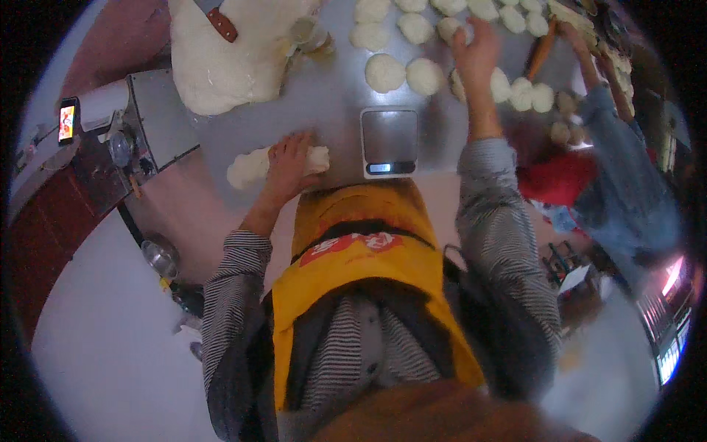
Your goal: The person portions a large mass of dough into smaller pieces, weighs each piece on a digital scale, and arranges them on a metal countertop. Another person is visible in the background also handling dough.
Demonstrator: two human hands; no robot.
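My left hand (pixel 289 166) lies across a thick log of pale dough (pixel 248 168) near the table's front edge, its fingers over the far side and the thumb at the near side. The dough shows at both ends of the hand. Out to the front right, my right hand (pixel 478 50) has thumb and fingers about a dough ball (pixel 450 29); the hand is slightly blurred. Between my hands, close to the edge, sits a digital kitchen scale (pixel 390 135) with a bare pan and a lit display. Under my right wrist, another dough ball (pixel 457 85) is partly hidden.
Rows of dough balls (pixel 385 73) cover the back right of the metal table (pixel 331 119). A large dough sheet (pixel 232 61) with a brown-handled tool (pixel 222 25) lies at the back left, beside a cup (pixel 302 30). At right, a co-worker's hand (pixel 571 36) is near a rolling pin (pixel 541 50).
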